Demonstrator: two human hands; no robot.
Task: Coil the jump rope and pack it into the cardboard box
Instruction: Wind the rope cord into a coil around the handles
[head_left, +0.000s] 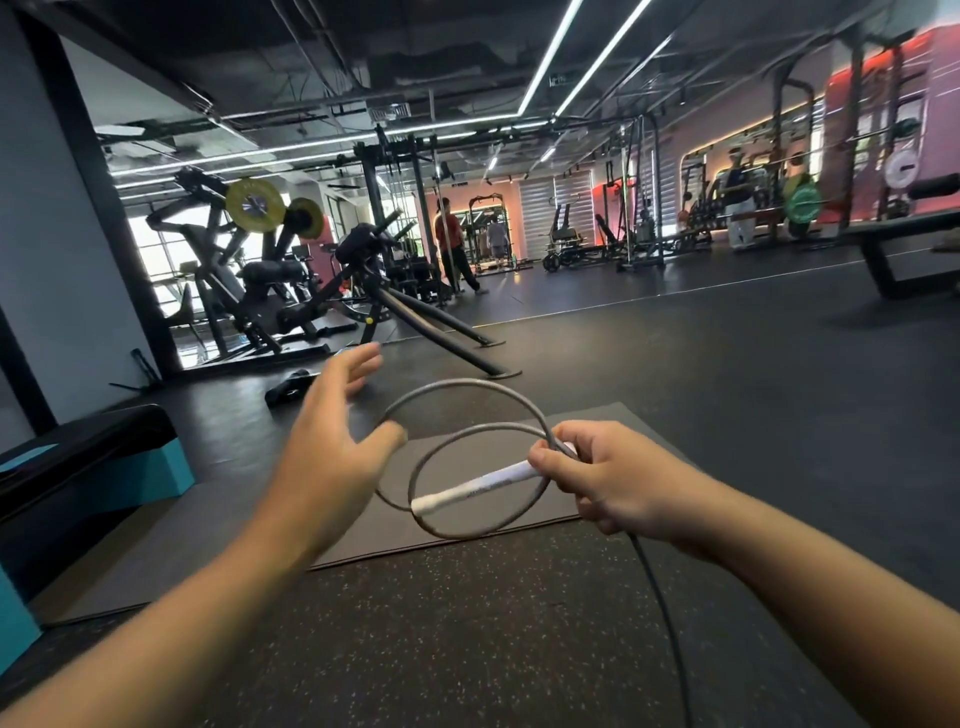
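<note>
The right hand pinches the white cylindrical handle and two loops of the grey jump rope. The left hand, spread open at centre frame, holds nothing. Those springy loops could slip loose, and the tail trailing toward the frame's bottom could snag.

Commercial gym, indoor. Black rubber flooring with speckled tiles up close, dark exercise mat laid on it. Plate-loaded machine at left carrying yellow weight plates. Power racks and a loaded barbell with a green plate along the right wall (mirrored, so some gear is reflection). Exposed black ceiling with LED strip lights. People standing among equipment.
</note>
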